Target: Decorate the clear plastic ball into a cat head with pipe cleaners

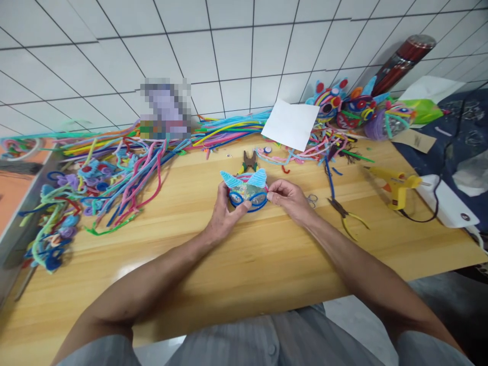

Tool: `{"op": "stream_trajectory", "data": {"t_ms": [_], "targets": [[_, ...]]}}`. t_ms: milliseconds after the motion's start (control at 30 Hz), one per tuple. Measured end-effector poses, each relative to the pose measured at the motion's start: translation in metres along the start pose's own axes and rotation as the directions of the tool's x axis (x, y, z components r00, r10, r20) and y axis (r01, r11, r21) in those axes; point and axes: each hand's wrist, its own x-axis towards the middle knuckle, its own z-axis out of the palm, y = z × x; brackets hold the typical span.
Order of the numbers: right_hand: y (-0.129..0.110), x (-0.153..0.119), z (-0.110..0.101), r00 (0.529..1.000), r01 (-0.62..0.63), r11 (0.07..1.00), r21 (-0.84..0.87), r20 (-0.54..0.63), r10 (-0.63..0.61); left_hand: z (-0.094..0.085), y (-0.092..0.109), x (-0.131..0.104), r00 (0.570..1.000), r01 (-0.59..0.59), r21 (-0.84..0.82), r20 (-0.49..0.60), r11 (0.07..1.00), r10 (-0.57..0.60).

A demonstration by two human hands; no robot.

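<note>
A small craft head (248,191) with two light-blue pointed ears and blue rings like glasses is held over the middle of the table. My left hand (224,213) wraps its left side, with the thumb across the lower front. At its right edge, by the end of the blue ring, the fingers of my right hand (290,199) are pinched together; whatever lies between the fingertips is too small to make out. Just behind the head lie pliers (249,161) with green and yellow handles.
Pipe cleaners (229,129) run along the tiled wall, with a tangled heap (91,178) at left. White paper (291,124) and finished craft heads (356,109) stand behind. At right are yellow-handled pliers (348,219), small scissors (312,200), a yellow glue gun (398,187) and a white power bank (448,203).
</note>
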Motion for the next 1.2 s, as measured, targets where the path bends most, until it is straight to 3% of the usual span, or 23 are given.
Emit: {"op": "stream_trajectory", "data": {"t_ms": [333,900,1200], "targets": [[-0.003,-0.001,0.001,1.000,0.009,1.000,-0.026,-0.016,-0.010,-0.001,0.000,-0.001,1.000,-0.005,0.016,-0.011,1.000,0.006],[0.004,0.003,0.002,0.999,-0.022,0.993,0.118,0.028,0.019,-0.001,-0.002,0.000,0.998,-0.047,0.069,-0.042,0.997,0.050],[0.007,0.000,-0.002,1.000,-0.011,0.999,0.053,0.010,0.010,0.002,-0.001,-0.001,1.000,-0.016,0.066,-0.020,0.998,0.018]]}}
